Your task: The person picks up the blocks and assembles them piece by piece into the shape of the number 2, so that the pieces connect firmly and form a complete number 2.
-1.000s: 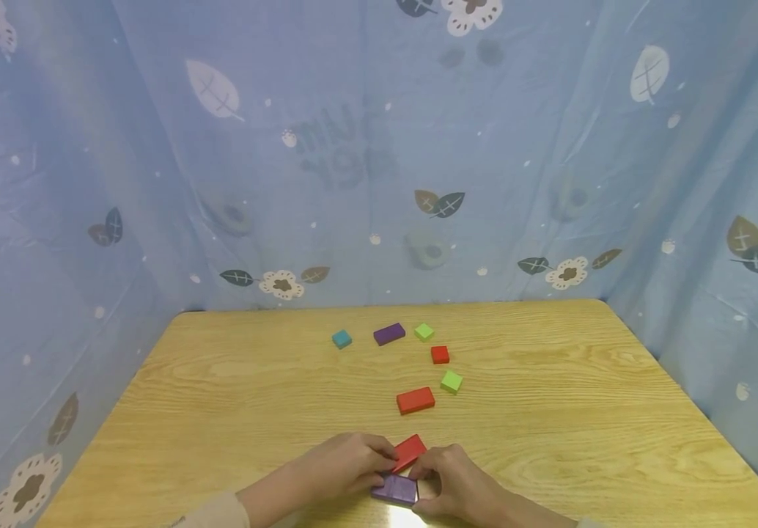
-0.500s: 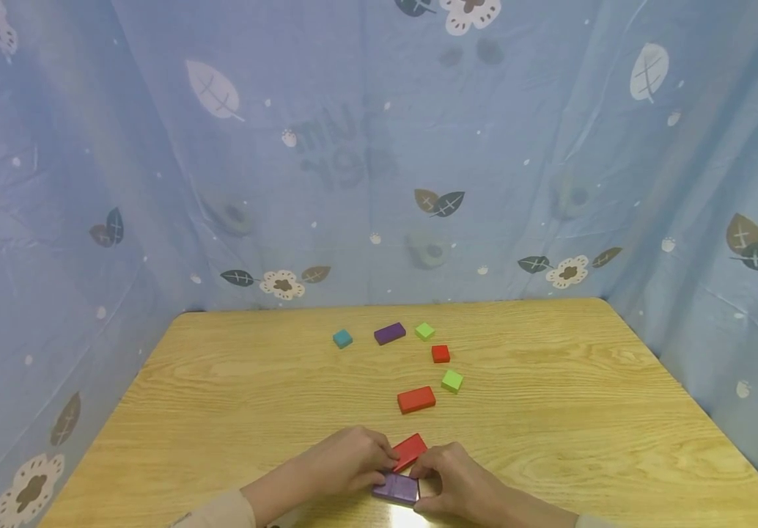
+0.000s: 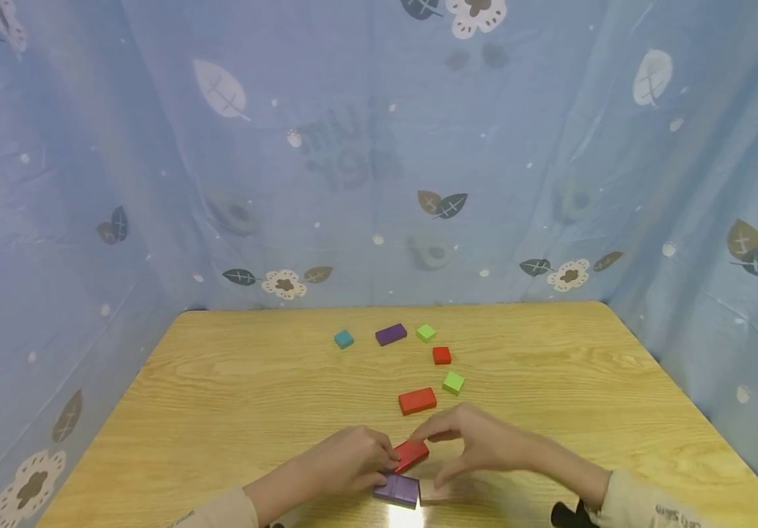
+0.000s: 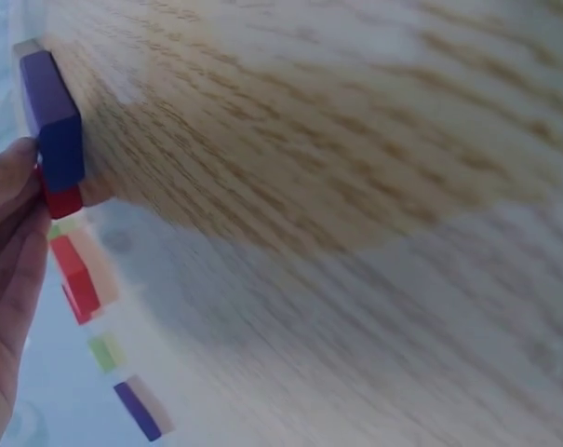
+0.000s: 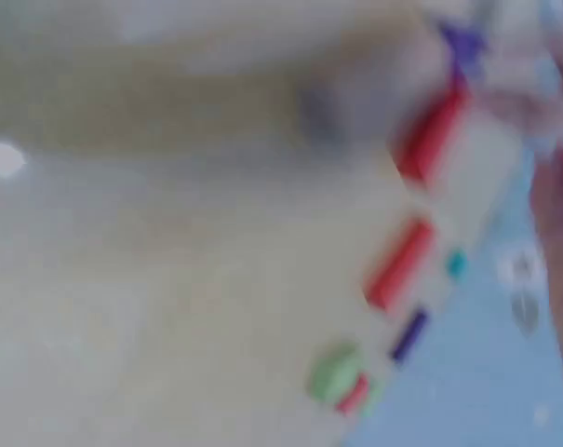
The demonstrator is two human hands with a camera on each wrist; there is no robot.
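Observation:
My left hand (image 3: 352, 462) holds its thumb against a purple rectangular block (image 3: 396, 490) and its fingertips at a red rectangular block (image 3: 412, 455), which lies aslant just behind the purple one. In the left wrist view, the thumb meets the end of the purple block (image 4: 56, 116), with the red block (image 4: 63, 201) beyond it. A pale block (image 3: 435, 491) lies at the purple block's right end, partly behind my right thumb. My right hand (image 3: 484, 444) arches above it with thumb and fingers spread, holding nothing; the fingertips overlap the red block in the head view.
Farther back on the wooden table (image 3: 234, 381) lie another red block (image 3: 417, 401), a small red block (image 3: 441, 356), two lime-green blocks (image 3: 453, 383), a purple block (image 3: 391, 335) and a small blue block (image 3: 343, 339). A patterned blue curtain (image 3: 326, 220) encloses the table.
My right hand has let go at the purple block's right end, risen and spread its fingers, uncovering more of the pale block. The left hand stays at the purple and red blocks.

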